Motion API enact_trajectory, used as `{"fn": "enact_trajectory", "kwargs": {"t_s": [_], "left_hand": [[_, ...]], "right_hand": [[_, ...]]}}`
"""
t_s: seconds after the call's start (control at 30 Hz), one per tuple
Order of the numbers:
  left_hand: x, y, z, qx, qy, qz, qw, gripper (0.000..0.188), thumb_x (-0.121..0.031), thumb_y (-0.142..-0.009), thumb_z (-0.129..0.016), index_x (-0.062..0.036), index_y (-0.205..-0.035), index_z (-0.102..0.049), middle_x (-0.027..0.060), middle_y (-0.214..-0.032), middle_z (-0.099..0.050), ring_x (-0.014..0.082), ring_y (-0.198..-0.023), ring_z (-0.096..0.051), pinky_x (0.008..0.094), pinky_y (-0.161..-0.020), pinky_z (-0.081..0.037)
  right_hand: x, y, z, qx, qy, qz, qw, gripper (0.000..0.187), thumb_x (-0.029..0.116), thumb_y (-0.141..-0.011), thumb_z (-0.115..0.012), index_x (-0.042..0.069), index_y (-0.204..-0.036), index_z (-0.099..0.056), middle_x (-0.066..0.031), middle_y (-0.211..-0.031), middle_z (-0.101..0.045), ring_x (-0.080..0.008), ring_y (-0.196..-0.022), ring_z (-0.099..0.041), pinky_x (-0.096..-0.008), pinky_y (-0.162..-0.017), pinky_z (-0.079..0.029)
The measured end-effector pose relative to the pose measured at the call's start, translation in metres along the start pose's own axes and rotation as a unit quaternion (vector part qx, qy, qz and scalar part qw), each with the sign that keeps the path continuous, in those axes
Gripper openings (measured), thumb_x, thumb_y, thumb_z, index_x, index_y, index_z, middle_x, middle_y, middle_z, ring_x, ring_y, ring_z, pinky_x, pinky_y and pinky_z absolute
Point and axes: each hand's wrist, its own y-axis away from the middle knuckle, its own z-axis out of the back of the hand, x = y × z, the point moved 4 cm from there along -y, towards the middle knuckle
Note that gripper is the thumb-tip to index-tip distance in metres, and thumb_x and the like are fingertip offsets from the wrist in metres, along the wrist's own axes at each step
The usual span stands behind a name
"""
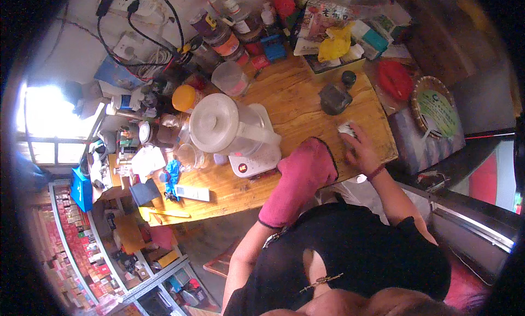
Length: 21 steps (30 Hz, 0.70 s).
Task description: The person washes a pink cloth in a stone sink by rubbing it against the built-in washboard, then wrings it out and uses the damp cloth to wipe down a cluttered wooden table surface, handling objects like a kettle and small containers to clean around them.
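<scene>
Left sleeve on, right hand at white piece, looks midway

Pink sleeve [301, 179] is on the left arm, so that part reads as done. It runs to just over the near edge of the surface [295, 91], dark band at each end. Left hand is hidden in or behind it; grip cannot be told. Right arm is bare apart from a red band [376, 171] at the wrist, no matching sleeve seen there.

Right hand [358, 152] is low over the right part of the surface, fingers forward and slightly bent, tips at the small white piece [346, 130]. Fingers seem to touch it; whether the grip is closed on it, cannot tell. White piece lies near the right edge, below the dark bottle [335, 100] and apart from it. Kind of piece: too small to tell.

Judgement: handling of the white piece looks unfinished, since the hand is right at it; how much is left cannot be read. Lid is on the jug [249, 135], over a white base [254, 161], neither hand on it. Remote [192, 193] and yellow strip [169, 212] lie well apart, untouched
</scene>
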Motion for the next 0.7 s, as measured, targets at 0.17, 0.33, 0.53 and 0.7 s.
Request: {"fn": "enact_trajectory", "kwargs": {"t_s": [0.17,0.33,0.53,0.7], "left_hand": [[0.026,-0.016,-0.010,-0.269,0.125,-0.170,0.940,0.030,-0.017,-0.077,-0.065,-0.0051,-0.105,-0.063,0.0137,-0.114,-0.060,0.0320,-0.107,-0.059,0.0384,-0.088,-0.047],[0.044,-0.033,-0.024,-0.255,0.193,-0.169,0.932,0.032,-0.016,-0.083,-0.061,-0.0039,-0.112,-0.058,0.0132,-0.115,-0.061,0.0300,-0.108,-0.059,0.0379,-0.092,-0.045],[0.070,-0.023,-0.079,-0.223,0.348,-0.102,0.905,0.034,-0.016,-0.089,-0.056,-0.0024,-0.120,-0.052,0.0125,-0.116,-0.061,0.0276,-0.109,-0.058,0.0374,-0.096,-0.044],[0.115,0.056,-0.123,-0.034,0.720,0.025,0.692,0.036,-0.015,-0.094,-0.052,-0.0012,-0.127,-0.047,0.0120,-0.117,-0.062,0.0256,-0.110,-0.058,0.0369,-0.100,-0.042]], "right_hand": [[0.017,0.014,0.023,-0.061,-0.027,-0.027,0.997,0.048,0.002,-0.076,-0.062,0.008,-0.124,-0.054,-0.0190,-0.136,-0.043,-0.0392,-0.125,-0.042,-0.0464,-0.101,-0.039],[0.083,-0.010,-0.010,0.013,-0.228,-0.069,0.971,0.042,0.015,-0.084,-0.060,0.006,-0.124,-0.053,-0.0205,-0.136,-0.043,-0.0400,-0.126,-0.040,-0.0476,-0.103,-0.034],[0.076,-0.036,-0.079,0.016,-0.047,-0.025,0.998,0.049,0.027,-0.085,-0.058,0.005,-0.128,-0.050,-0.0227,-0.137,-0.041,-0.0391,-0.130,-0.037,-0.0500,-0.107,-0.028],[0.070,-0.057,-0.095,0.040,0.030,-0.012,0.999,0.057,0.010,-0.078,-0.058,0.005,-0.132,-0.044,-0.0209,-0.138,-0.041,-0.0369,-0.132,-0.034,-0.0483,-0.108,-0.028]]}}
